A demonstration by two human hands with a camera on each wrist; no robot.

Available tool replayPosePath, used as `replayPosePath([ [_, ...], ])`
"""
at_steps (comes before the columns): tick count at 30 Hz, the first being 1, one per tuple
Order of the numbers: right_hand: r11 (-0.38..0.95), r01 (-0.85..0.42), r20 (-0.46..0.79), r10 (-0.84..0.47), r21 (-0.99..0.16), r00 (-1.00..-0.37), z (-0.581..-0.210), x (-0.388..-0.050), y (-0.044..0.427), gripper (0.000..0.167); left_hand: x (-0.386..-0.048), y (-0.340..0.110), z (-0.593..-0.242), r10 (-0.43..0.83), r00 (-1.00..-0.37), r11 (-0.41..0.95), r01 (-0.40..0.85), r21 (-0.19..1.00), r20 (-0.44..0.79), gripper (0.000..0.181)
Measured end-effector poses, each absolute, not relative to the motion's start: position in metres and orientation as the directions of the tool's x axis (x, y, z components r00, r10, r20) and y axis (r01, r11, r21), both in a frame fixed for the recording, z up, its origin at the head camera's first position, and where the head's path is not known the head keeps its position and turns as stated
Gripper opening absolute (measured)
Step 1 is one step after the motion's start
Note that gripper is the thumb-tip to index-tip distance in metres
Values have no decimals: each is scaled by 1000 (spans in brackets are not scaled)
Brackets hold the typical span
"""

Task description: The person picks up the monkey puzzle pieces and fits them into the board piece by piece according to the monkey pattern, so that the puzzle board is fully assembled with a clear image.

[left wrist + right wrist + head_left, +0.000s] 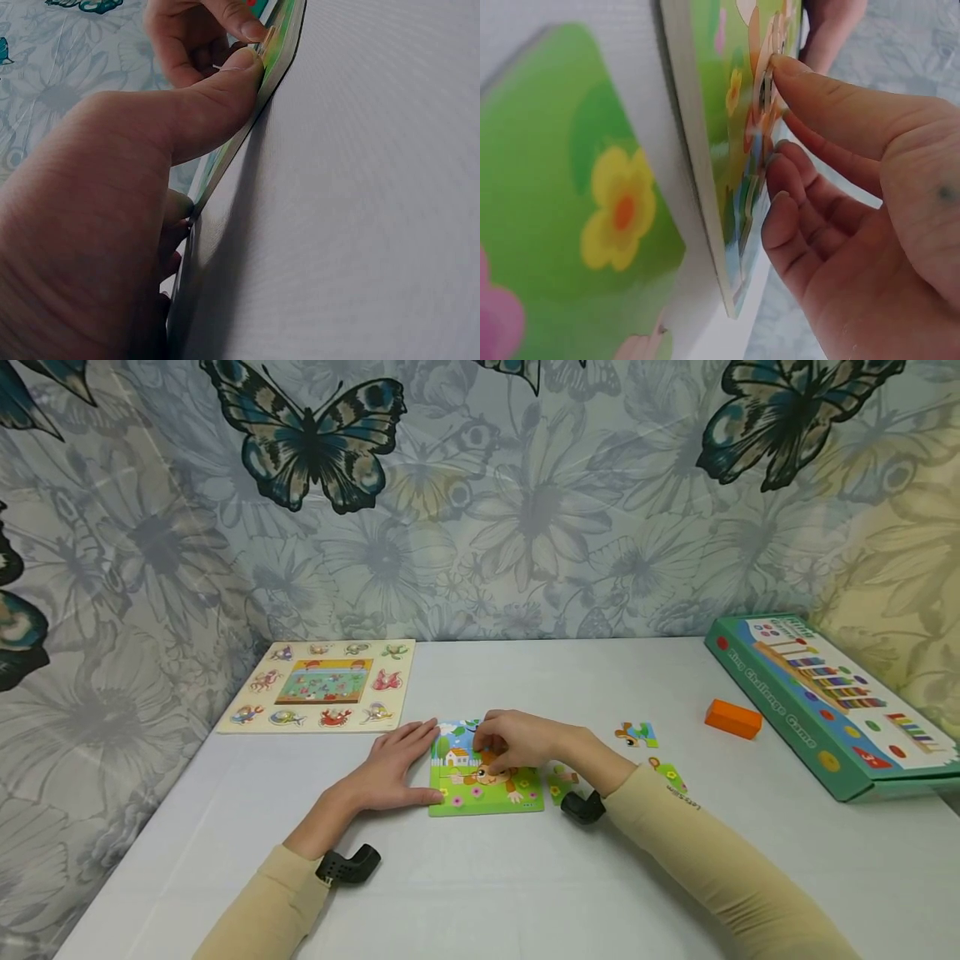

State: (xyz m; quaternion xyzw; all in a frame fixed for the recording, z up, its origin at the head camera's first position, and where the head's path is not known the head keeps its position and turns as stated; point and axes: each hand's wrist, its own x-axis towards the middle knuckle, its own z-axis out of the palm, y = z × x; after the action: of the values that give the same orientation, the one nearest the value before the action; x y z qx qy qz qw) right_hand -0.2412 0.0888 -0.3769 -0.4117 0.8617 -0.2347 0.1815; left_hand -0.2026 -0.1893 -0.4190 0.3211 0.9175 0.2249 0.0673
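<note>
Head: puzzle [489, 807] lies on worktop [480, 885]; left hand [386, 770], fingers extended, at its left edge; right hand [525, 739] above it. Left wrist: left thumb touches puzzle. Right wrist: thumb and forefinger pinch a piece [767, 88] at puzzle's surface.

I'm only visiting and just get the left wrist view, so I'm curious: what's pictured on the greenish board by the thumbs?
Observer: In the head view, the puzzle board shows a little white house, among other things.

Visitor: Cute! Are any bits of it lying loose?

Observer: Yes, loose pieces lie on the table to the person's right of the board.

Visitor: And what's farther over that way?

Observer: An orange block, in front of a green box lettered on its side.
</note>
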Motion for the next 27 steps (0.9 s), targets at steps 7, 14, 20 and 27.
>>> replayPosePath([
  [7, 509, -620, -64, -800, -597, -596, -377, -243, 97, 31, -202, -190, -420, 621, -783, 686, 562, 462, 30, 100],
  [14, 505, -601, -13, -772, -619, -635, -368, -248, 120, 34, -203, -190, -419, 622, -782, 688, 567, 453, 33, 101],
  [20, 562, -521, -13, -688, -642, -726, -363, -249, 151, 39, -205, -190, -419, 625, -780, 691, 571, 443, 30, 102],
  [27, 607, -448, -12, -602, -657, -798, -368, -247, 191, 42, -204, -190, -421, 626, -779, 692, 574, 438, 30, 102],
])
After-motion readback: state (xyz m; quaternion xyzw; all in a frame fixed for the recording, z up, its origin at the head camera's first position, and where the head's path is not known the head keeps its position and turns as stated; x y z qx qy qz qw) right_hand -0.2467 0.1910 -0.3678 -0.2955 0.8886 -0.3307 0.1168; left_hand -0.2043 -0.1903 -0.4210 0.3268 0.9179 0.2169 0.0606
